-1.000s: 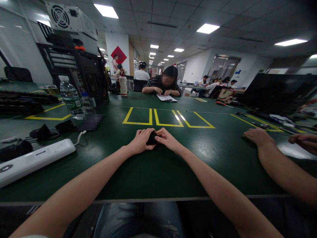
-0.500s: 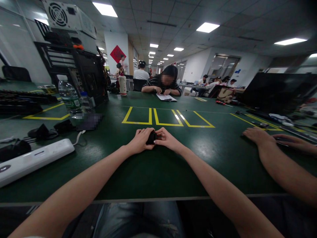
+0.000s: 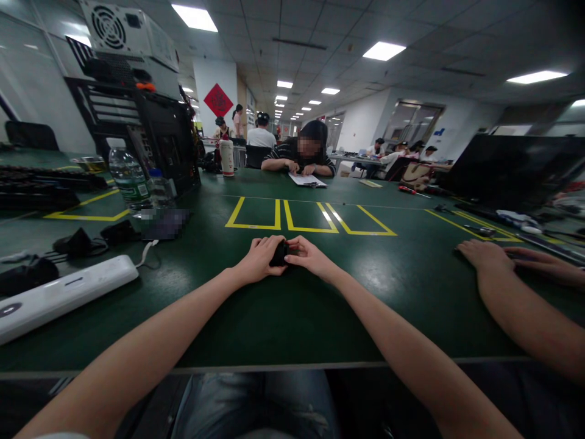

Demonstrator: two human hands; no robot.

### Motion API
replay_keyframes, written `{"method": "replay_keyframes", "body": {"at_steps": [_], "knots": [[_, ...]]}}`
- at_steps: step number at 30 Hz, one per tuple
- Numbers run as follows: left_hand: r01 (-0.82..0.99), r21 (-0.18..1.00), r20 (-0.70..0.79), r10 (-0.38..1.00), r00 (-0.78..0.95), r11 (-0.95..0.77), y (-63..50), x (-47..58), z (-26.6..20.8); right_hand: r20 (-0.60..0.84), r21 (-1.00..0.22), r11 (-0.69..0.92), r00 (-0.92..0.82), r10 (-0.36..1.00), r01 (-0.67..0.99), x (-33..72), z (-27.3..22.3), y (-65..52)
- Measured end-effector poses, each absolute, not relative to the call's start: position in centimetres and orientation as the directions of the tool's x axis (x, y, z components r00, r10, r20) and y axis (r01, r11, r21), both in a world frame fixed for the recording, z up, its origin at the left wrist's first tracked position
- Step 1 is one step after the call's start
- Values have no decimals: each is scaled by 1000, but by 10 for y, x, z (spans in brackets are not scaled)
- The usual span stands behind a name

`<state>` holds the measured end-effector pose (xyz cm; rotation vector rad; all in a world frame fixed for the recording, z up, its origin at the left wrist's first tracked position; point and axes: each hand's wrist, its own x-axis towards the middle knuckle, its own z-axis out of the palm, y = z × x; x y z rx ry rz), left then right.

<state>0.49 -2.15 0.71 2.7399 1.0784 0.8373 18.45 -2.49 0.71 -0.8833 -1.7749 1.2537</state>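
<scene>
So it's a two-handed fiddling step: the black thing (image 3: 279,253) sits between the hands, at or just above the counter (image 3: 274,323), near the yellow tape (image 3: 313,230). Left hand (image 3: 261,259) has fingers curled round it; right hand's (image 3: 311,258) fingers meet its side, can't tell if pinching. Next move probably wants a steady left. Both forearms reach forward, angling inward.
</scene>
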Motion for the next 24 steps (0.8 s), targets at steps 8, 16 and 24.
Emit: {"method": "replay_keyframes", "body": {"at_steps": [8, 16, 24], "knots": [[604, 269, 454, 652, 608, -750, -23, 4, 9, 225, -947, 302, -441, 869, 111, 184, 9, -29], [608, 283, 436, 664, 607, -742, -24, 4, 10, 160, -950, 253, -410, 898, 183, 185, 7, -25], [622, 264, 452, 664, 596, -737, -22, 5, 7, 222, -946, 303, -455, 862, 113, 184, 9, -29]]}}
